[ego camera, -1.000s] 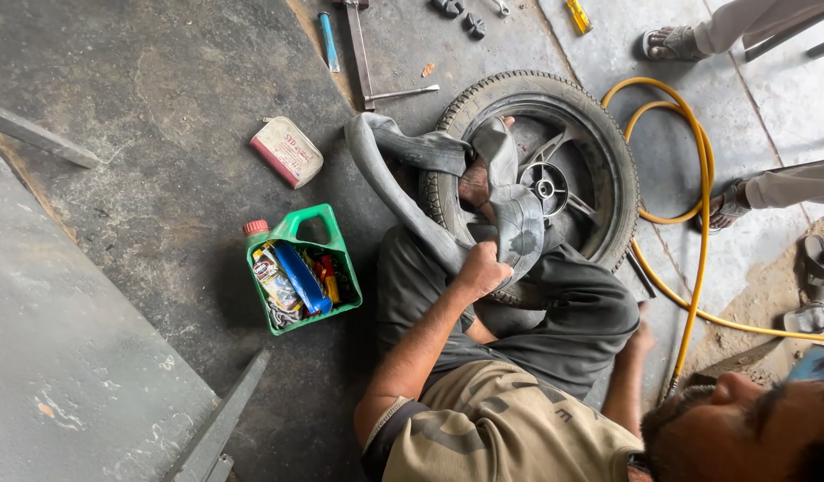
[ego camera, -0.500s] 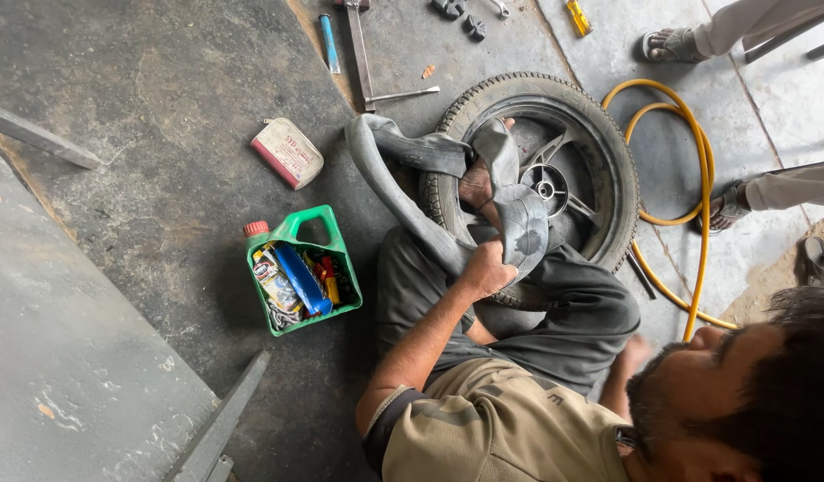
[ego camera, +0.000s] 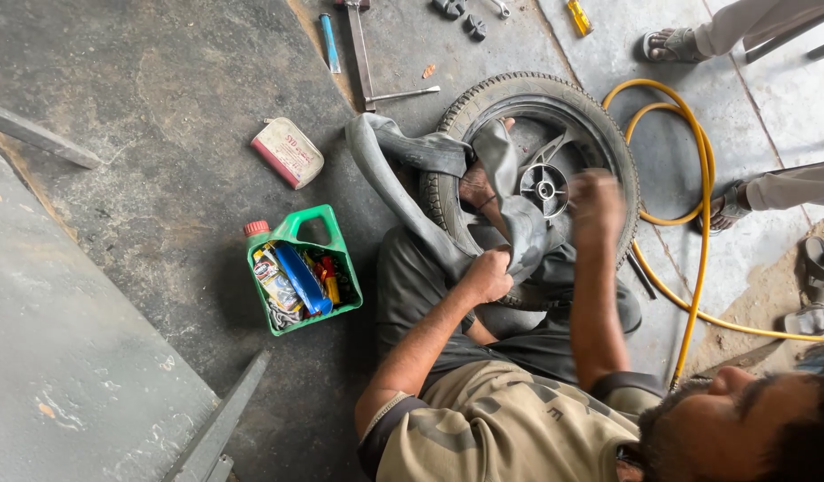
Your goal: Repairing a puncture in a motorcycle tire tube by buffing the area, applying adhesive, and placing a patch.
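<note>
A person seated on the grey concrete floor [ego camera: 162,134] grips a limp grey rubber inner tube [ego camera: 412,161] with the left hand [ego camera: 489,275], fingers clenched tight on a fold at the wheel's near edge. The right hand [ego camera: 596,198], blurred, is raised over the hub, and whether it grasps anything cannot be told. The black ribbed tyre on its dark spoked wheel [ego camera: 541,183] lies flat between the legs. To the left stands a cut-open green plastic jug [ego camera: 303,268] of small tools; a yellow hose [ego camera: 693,223] loops to the right.
</note>
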